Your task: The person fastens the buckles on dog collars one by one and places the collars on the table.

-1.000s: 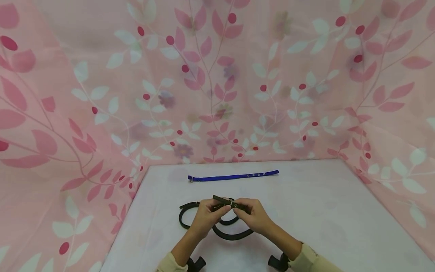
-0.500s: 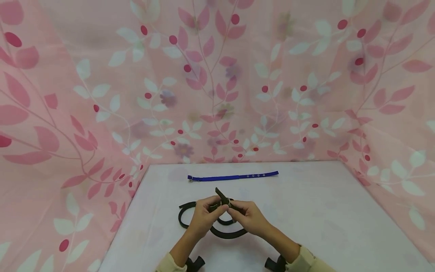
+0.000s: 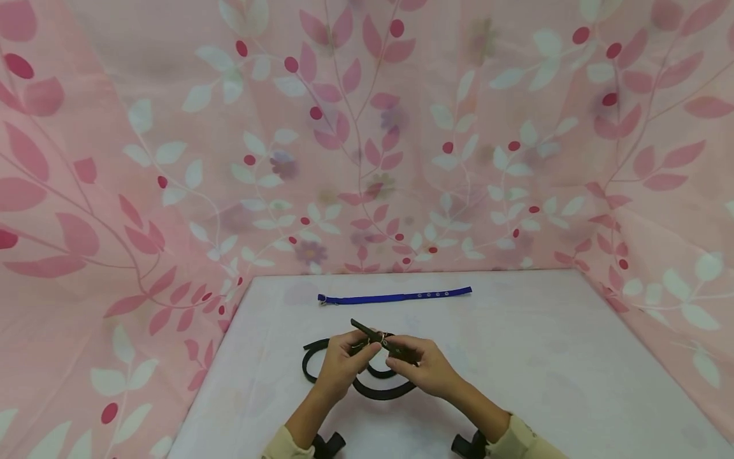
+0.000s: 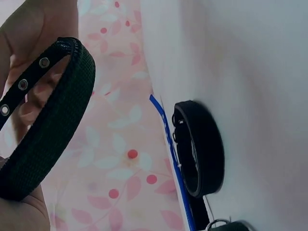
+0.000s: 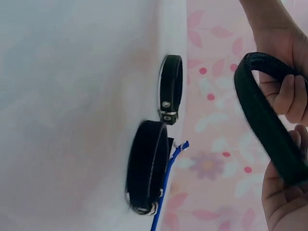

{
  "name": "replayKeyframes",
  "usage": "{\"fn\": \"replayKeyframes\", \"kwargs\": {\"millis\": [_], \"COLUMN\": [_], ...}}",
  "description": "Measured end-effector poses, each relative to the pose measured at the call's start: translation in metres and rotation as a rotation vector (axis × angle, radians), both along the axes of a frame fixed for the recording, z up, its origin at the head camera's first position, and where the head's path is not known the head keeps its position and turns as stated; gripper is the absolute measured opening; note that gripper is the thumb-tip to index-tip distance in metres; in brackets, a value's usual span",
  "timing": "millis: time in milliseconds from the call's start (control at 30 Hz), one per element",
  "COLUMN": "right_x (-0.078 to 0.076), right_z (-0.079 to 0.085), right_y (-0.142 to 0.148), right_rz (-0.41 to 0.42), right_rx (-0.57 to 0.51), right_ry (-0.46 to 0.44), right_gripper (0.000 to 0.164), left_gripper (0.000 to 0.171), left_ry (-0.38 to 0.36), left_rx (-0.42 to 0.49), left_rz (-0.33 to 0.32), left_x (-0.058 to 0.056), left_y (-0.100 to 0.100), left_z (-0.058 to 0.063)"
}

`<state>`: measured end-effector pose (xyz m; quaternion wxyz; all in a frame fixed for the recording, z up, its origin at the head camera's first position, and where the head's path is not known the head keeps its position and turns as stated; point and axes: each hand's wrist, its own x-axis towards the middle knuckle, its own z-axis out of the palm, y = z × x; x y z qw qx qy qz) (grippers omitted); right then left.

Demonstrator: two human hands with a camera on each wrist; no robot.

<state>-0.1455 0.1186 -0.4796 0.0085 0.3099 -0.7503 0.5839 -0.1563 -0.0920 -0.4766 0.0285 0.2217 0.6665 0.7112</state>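
Observation:
Both hands hold a dark green collar bent into a loop, raised off the table. Its strap shows a row of metal eyelets in the left wrist view. My left hand pinches it near the metal buckle, while my right hand grips the strap to the right. The strap's free tip sticks up and leftward from the buckle. Exactly how the strap passes the buckle is too small to tell. Beneath the hands, a black collar and a green buckled collar stand as loops on the table.
A blue collar with eyelets lies stretched out toward the back of the white table. Pink leaf-patterned cloth encloses the back and sides. Black wrist devices sit below both forearms.
The strap tip swung from leaning left to nearly upright, and now leans left again. Both hands shifted slightly leftward and kept their hold. The collars on the table stayed put.

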Motion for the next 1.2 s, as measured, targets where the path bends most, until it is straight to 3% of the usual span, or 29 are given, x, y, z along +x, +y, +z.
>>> {"fn": "replayKeyframes", "kwargs": {"millis": [167,333,567,767,1000,1067,1200], "right_x": [-0.003,-0.003,-0.001,0.002,0.004,0.005,0.003], "right_z": [-0.006,-0.007,-0.003,-0.003,-0.003,-0.003,0.0], "right_y": [0.008,0.01,0.004,-0.003,-0.007,-0.006,-0.005], "right_rz": [-0.039,-0.044,-0.078,-0.095,-0.147,-0.154,-0.203], "right_rx": [-0.047,-0.104,-0.153,-0.194,-0.204,-0.179,-0.135], "right_ry": [-0.032,-0.032,-0.034,-0.144,-0.277,-0.267,-0.149], "right_gripper": [0.022,0.017,0.016,0.019,0.027,0.029,0.027], "left_gripper": [0.028,0.029,0.025,0.026,0.027,0.026,0.021], "left_ry": [-0.037,-0.094,-0.066,-0.106,-0.136,-0.136,-0.095], "left_rx": [0.039,0.067,0.04,0.076,0.024,0.013,-0.021], "left_rz": [0.051,0.052,0.027,0.005,-0.004,0.006,0.021], "left_x": [-0.003,-0.003,-0.001,-0.001,-0.001,0.0,0.001], "left_y": [-0.005,-0.004,0.001,0.003,0.006,0.007,0.008], "left_z": [0.003,0.003,0.001,0.0,0.001,0.0,-0.003]}}
